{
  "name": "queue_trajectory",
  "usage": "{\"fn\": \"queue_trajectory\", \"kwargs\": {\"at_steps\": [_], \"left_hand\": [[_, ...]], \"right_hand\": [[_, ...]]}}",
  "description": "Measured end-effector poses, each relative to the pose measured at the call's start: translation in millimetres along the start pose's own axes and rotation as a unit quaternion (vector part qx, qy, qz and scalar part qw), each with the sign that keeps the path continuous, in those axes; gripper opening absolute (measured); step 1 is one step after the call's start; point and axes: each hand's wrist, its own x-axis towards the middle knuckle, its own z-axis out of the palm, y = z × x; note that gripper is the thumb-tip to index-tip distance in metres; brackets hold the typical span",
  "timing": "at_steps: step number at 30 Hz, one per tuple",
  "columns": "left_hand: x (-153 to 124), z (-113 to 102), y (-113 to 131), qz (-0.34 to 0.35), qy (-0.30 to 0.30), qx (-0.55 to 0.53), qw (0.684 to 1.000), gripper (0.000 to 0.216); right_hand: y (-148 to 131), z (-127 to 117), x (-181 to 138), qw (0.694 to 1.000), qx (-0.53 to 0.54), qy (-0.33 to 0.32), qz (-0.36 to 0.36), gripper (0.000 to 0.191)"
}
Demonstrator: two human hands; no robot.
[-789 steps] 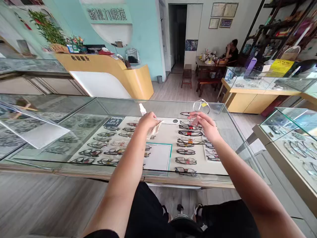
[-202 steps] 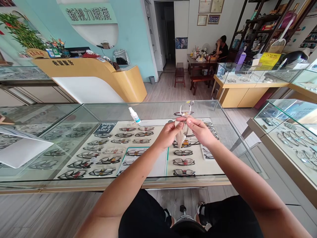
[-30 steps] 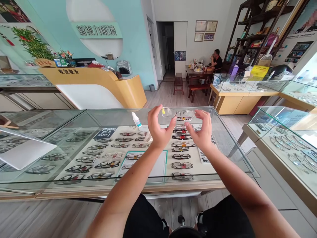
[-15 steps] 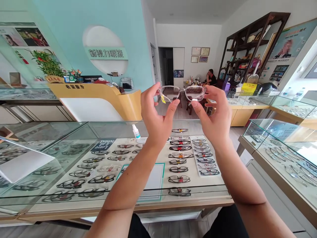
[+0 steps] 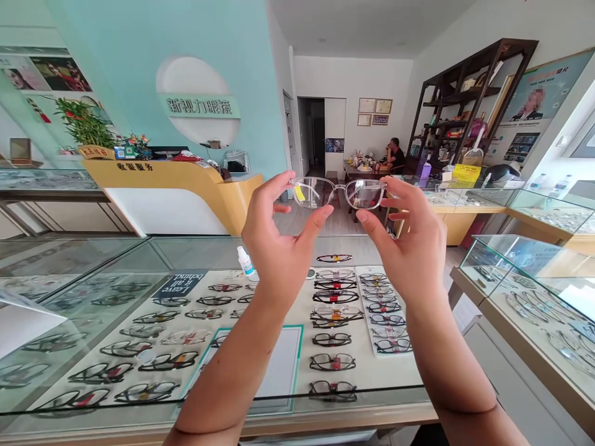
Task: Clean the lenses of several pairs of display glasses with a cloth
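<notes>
A pair of clear-framed eyeglasses (image 5: 341, 187) is held up above the glass display case (image 5: 186, 244), its two lenses side by side and nearly level. A yellow sticker shows on the left lens. My left hand (image 5: 283, 241) pinches the left end of the frame, thumb below and forefinger at the upper corner. At the other end, my right hand (image 5: 406, 238) grips the frame the same way. Inside the case below, several eyeglasses (image 5: 332, 339) lie in rows, many with red or yellow tags.
A white spray bottle (image 5: 245, 261) stands at the far side of the case. Beyond is a yellow and white counter (image 5: 176, 186). Another glass case (image 5: 534, 291) stands to the right. A person in black (image 5: 396, 156) sits at a table at the back.
The view has tilted up slightly, so the surroundings sit lower in the picture. Both hands still hold the eyeglasses, which now appear a little lower and more to the left.
</notes>
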Motion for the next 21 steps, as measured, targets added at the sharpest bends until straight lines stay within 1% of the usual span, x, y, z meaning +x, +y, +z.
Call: {"fn": "queue_trajectory", "kwargs": {"at_steps": [3,9,14,18,21], "left_hand": [[-1.2,-1.3,-1.0,-0.009,-0.017,0.003,1.0,0.066],[0.8,-2.6,-6.3,0.003,-0.047,-0.005,0.999,0.061],[7.4,-11.9,-14.8,-0.001,-0.086,-0.008,0.996,0.056],[11.0,-17.2,-17.7,-0.007,-0.094,-0.005,0.996,0.057],[10.2,-15.1,-19.7,0.001,-0.093,-0.006,0.996,0.058]], "right_hand": [[3.3,2.1,0.9,1.0,-0.005,0.002,0.009,0.048],[9.7,8.0,2.4,1.0,-0.019,0.0,0.014,0.049],[14.1,14.6,1.4,0.999,-0.018,-0.013,0.032,0.052],[15.5,18.1,0.7,0.999,-0.001,-0.016,0.035,0.055],[18.0,17.7,1.1,0.999,0.001,-0.013,0.03,0.055]]}}
